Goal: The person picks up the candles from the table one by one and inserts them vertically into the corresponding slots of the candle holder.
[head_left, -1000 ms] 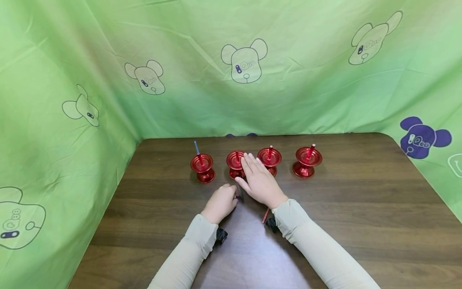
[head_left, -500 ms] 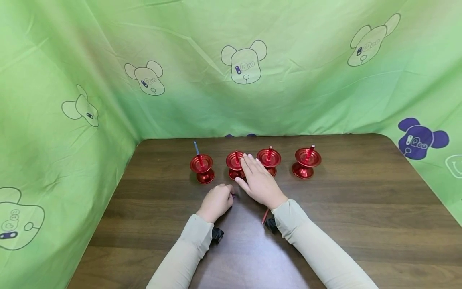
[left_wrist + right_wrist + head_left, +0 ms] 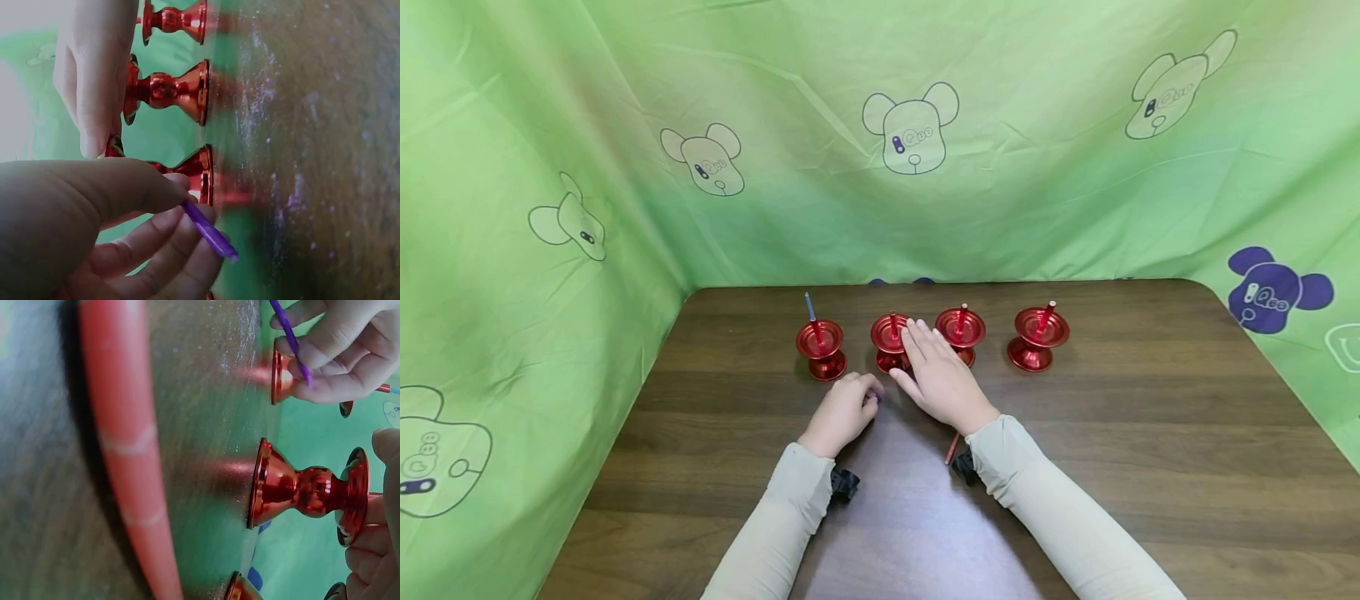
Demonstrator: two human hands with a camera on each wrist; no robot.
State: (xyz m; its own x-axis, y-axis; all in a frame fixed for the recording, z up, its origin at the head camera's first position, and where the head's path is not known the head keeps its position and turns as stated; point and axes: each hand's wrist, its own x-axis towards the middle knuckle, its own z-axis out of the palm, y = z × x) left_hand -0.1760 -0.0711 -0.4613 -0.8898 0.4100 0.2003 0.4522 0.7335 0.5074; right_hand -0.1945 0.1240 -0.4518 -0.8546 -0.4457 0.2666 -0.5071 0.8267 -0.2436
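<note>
My left hand [image 3: 842,412] pinches a thin purple candle [image 3: 210,231] between thumb and fingers, low over the table, its free end pointing away. Just beyond it, my right hand [image 3: 943,379] stretches its straight fingers forward beside the dish of a shiny red candle holder [image 3: 887,333]; in the right wrist view its fingers appear to touch that dish [image 3: 354,497]. A second red holder [image 3: 972,325] is partly hidden behind the right hand. The far-left red holder [image 3: 826,367] carries a slim blue candle [image 3: 809,307] upright in its socket.
Another red candle holder [image 3: 1032,354] stands at the right end of the row. Under my right wrist lies a thin red candle [image 3: 952,450]. Purple crumbs [image 3: 294,200] dot the wooden table [image 3: 1135,467]. Green printed cloth [image 3: 1000,208] hangs behind and to the sides.
My left hand has drawn left with the purple candle, away from the right hand. The right hand has stayed in place beside the holder.
</note>
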